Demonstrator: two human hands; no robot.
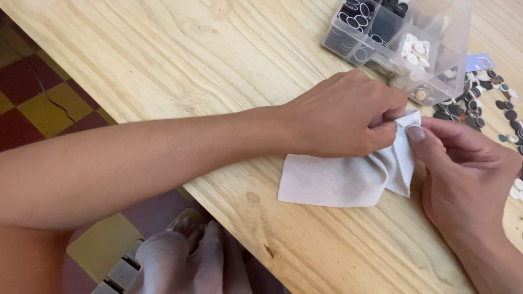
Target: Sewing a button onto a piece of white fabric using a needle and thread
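Observation:
A small piece of white ribbed cloth [332,179] lies on the pale wooden table [207,60], its right end lifted and folded. My left hand [343,117] reaches in from the left and pinches the cloth's raised top corner. My right hand [463,169] comes from the lower right; its thumb presses the same corner from the other side. Both hands meet at the fold. Whether something small sits between the fingers is hidden.
A clear plastic compartment box [436,49] at the top right holds black and white buttons. Loose dark and pale buttons [485,103] are scattered right of it, near a blue card [479,61]. A checkered tile floor [38,92] and grey fabric [185,261] lie below the table's edge.

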